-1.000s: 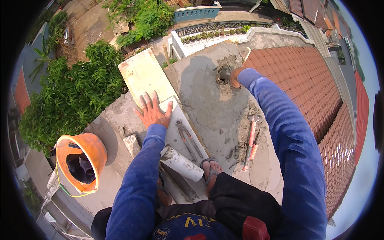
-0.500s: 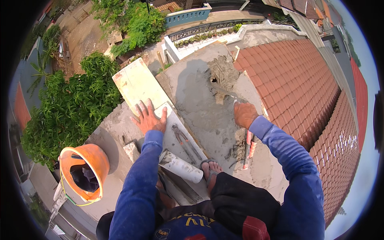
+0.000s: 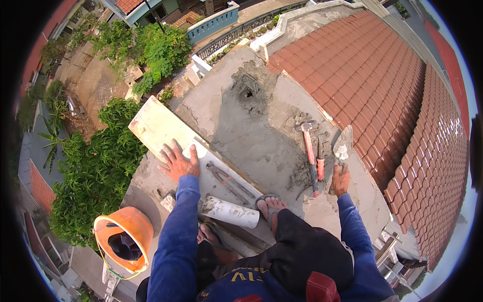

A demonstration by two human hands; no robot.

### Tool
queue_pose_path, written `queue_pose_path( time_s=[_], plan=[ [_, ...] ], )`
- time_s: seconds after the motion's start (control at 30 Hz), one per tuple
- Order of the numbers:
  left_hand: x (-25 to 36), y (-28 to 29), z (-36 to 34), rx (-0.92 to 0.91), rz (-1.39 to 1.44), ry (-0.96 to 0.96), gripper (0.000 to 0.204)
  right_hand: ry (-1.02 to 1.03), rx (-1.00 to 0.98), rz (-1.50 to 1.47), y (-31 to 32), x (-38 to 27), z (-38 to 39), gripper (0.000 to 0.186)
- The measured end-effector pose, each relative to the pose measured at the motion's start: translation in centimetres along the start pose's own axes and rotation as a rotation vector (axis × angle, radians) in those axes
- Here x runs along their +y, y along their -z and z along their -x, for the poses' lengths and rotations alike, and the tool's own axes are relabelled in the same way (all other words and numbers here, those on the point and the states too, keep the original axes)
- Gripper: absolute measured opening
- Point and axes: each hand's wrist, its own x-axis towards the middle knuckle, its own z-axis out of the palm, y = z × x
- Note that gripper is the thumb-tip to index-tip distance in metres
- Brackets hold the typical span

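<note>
My left hand lies flat with fingers spread on a pale wooden board that runs along the slab. In my right hand is a trowel, gripped by its handle, its blade pointing away from me with mortar on it. Left of the trowel lie a hammer with a red and dark handle and a tool with an orange-red grip, perhaps a chisel. Wet grey mortar covers the slab between the board and these tools, rising in a rough mound around a dark hole.
Pincers and a mortar-smeared white pipe lie by my feet. An orange bucket with dark contents stands at left. Red roof tiles border the slab at right; tree foliage rises beyond its left edge.
My right hand has drawn the trowel back from the mound at the hole, toward me and to the right. My left hand stays spread on the board. The view has shifted.
</note>
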Motion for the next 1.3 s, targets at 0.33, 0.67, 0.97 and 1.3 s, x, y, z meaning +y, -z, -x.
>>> queue_pose_path(
  time_s=[0.33, 0.67, 0.97, 1.3],
  plan=[
    [-2.3, 0.4, -0.9, -0.115, 0.141, -0.019, 0.121, 0.662, -0.046, 0.075, -0.5, -14.8, 8.2, 0.054],
    [-2.5, 0.1, -1.4, -0.198, 0.135, -0.036, 0.135, 1.256, -0.942, 0.322, -11.4, -18.0, 18.8, 0.096],
    [-2.9, 0.2, -1.1, -0.196, 0.115, -0.017, 0.133, 0.748, -0.958, 0.23, -0.4, -24.8, 5.2, 0.091],
    [-2.5, 0.1, -1.2, -0.169, 0.145, -0.034, 0.132, 1.058, -0.302, 0.803, -2.4, -39.1, -10.2, 0.079]
  ],
)
